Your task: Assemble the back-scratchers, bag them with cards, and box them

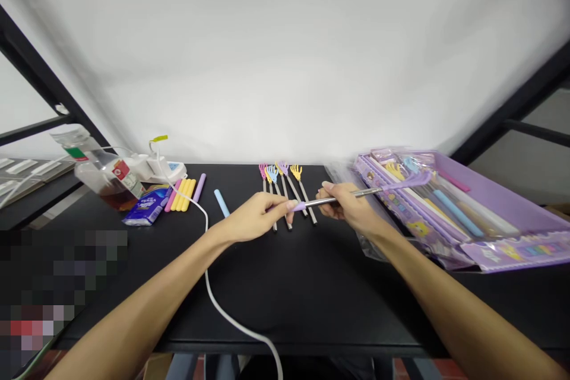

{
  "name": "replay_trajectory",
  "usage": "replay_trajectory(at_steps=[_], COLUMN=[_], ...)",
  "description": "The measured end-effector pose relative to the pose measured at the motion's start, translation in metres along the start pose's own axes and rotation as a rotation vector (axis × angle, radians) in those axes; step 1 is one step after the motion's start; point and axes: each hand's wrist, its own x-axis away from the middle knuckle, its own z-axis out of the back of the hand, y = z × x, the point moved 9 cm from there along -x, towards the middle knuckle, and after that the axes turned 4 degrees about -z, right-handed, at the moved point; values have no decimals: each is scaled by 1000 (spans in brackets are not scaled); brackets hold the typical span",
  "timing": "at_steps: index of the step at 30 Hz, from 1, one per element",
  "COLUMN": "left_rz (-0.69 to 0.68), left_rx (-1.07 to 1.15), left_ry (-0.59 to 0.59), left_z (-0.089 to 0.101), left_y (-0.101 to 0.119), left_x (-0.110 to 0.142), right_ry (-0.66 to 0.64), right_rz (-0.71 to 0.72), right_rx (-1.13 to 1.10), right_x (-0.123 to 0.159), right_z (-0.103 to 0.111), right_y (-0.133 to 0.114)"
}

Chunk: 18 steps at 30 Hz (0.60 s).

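Note:
Both my hands are on one back scratcher (367,192), held nearly level above the table, its purple claw head pointing right. My left hand (253,218) is closed around the purple handle end, most of which the fingers hide. Further along, my right hand (351,209) grips the metal rod. Behind them lie several claw-headed metal rods (305,193) in pink, yellow, blue and purple, with bare metal lower ends. A loose light-blue handle tube (221,202) rests left of my left hand. Beyond it, pink, yellow and purple handle tubes (183,195) lie side by side.
A purple display box (494,190) with wrapped back scratchers stands at right, clear plastic (374,246) beside it. At left are a tilted bottle (118,181), a blue packet (148,206) and a power strip (173,170). A white cable (218,306) crosses the black table (320,291).

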Motion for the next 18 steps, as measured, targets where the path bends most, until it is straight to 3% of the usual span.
replay_trajectory(at_steps=[4, 10, 18], left_rz=[-9, -146, -261], left_rx=[20, -323, -617], left_ry=[13, 253, 430], left_z=[1, 33, 51], left_y=[4, 6, 4], left_x=[-2, 2, 11], right_ry=[76, 341, 434], right_rz=[-31, -51, -114], right_rx=[-47, -313, -397], right_x=[-2, -1, 2], right_z=[9, 67, 106], right_y=[-8, -2, 12])
